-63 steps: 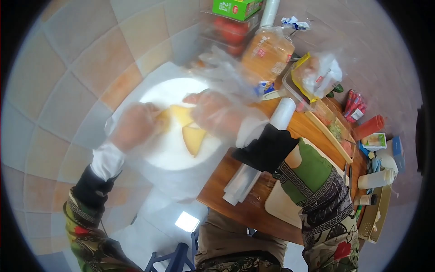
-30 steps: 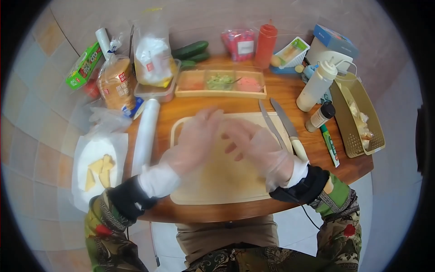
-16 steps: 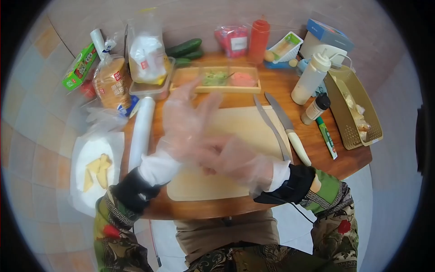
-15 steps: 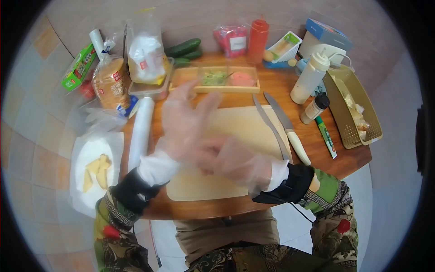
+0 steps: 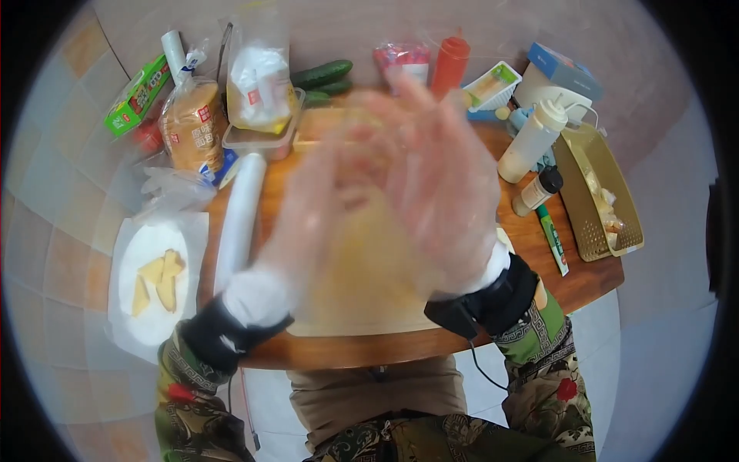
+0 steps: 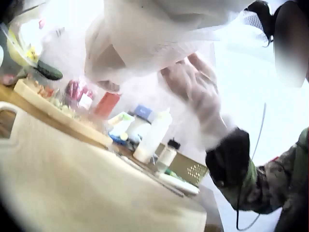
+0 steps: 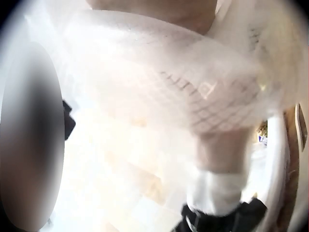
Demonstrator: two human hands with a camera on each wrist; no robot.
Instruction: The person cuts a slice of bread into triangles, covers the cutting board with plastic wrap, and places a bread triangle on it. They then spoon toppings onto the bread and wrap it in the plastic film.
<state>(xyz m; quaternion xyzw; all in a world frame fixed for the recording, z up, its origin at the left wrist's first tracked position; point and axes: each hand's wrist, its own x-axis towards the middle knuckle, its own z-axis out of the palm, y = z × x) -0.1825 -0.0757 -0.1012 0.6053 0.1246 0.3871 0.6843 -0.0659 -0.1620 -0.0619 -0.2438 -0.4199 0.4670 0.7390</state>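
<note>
Both hands wear clear plastic gloves and are raised close together over the cutting board (image 5: 362,308), blurred by motion. My left hand (image 5: 308,208) tilts inward, its fingers toward the right hand (image 5: 450,185), which has its fingers pointing up and away. Nothing shows in either hand. In the left wrist view the right hand (image 6: 193,87) stands beyond the left glove (image 6: 140,38), fingers bent a little. The right wrist view is mostly filled by see-through glove plastic (image 7: 145,67). Yellow triangular slices (image 5: 162,277) lie on a paper-lined white plate (image 5: 150,331) at the left.
A cling film roll (image 5: 240,215) lies left of the board. Behind are bagged bread (image 5: 192,127), cucumbers (image 5: 322,75) and a red squeeze bottle (image 5: 451,65). A white squeeze bottle (image 5: 533,142), spice jar (image 5: 537,191) and basket (image 5: 573,215) stand right. Knives (image 6: 145,169) lie along the board.
The hands left the yellow slices on the plate and came over the board. Since half a second ago they have uncrossed, and the right hand has risen up and to the right.
</note>
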